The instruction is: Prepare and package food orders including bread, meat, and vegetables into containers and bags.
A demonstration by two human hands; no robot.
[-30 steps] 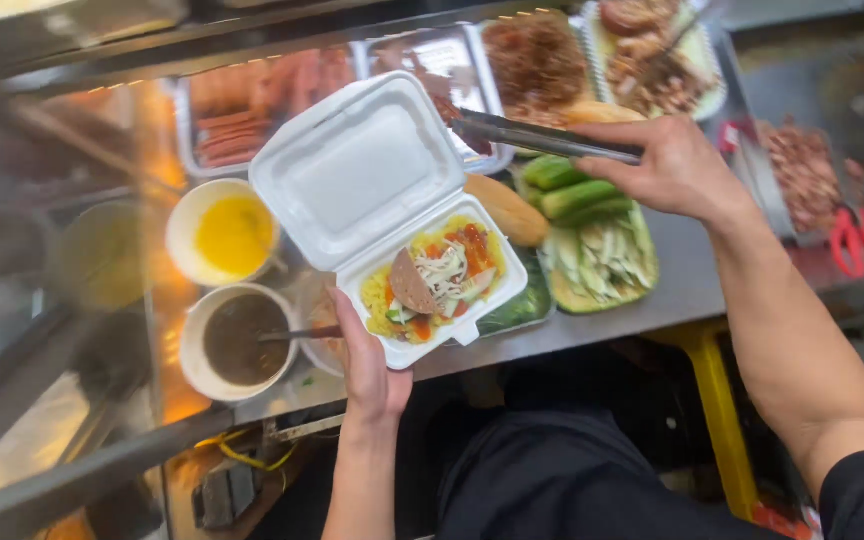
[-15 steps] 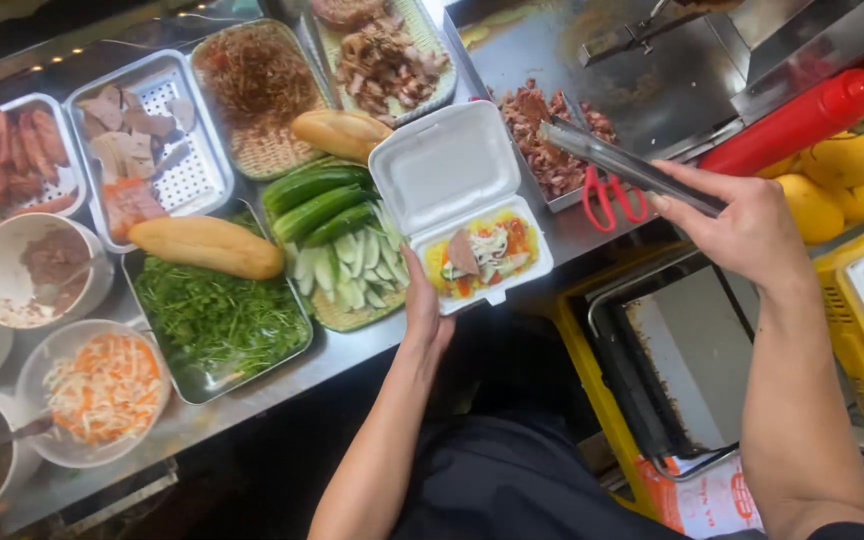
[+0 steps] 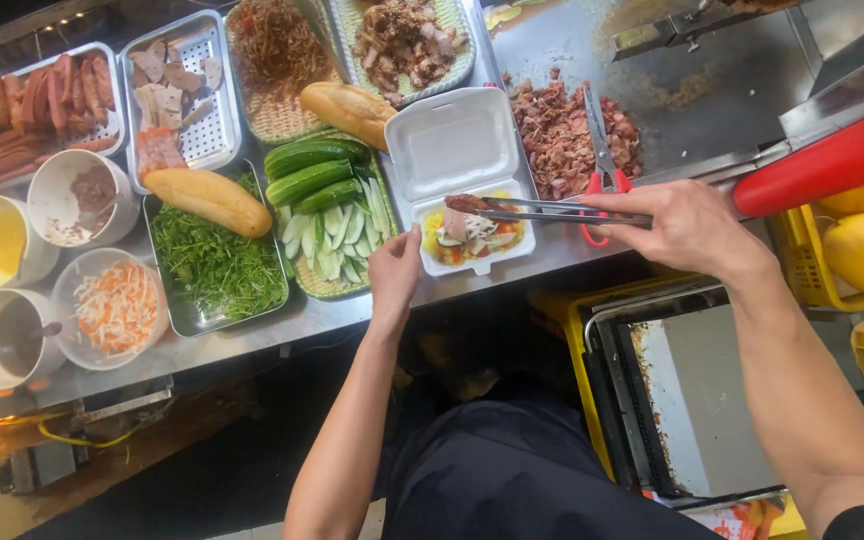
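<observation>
White foam box sits open on the steel surface, left hand steadying its near corner, fingers curled on it; right hand squeezes metal tongs pinching meat over the filling; a loosened squeeze could drop it outside.

This is a street-food stall or small takeaway kitchen, set up for filling sandwiches and meal boxes. A stainless-steel bench carries metal trays of sliced cold meats, herbs and cucumbers, baguettes, bowls of sauce and shredded carrot, and a white foam takeaway box. Beside them, chopped meat lies on a greasy flat griddle with red-handled scissors.
</observation>
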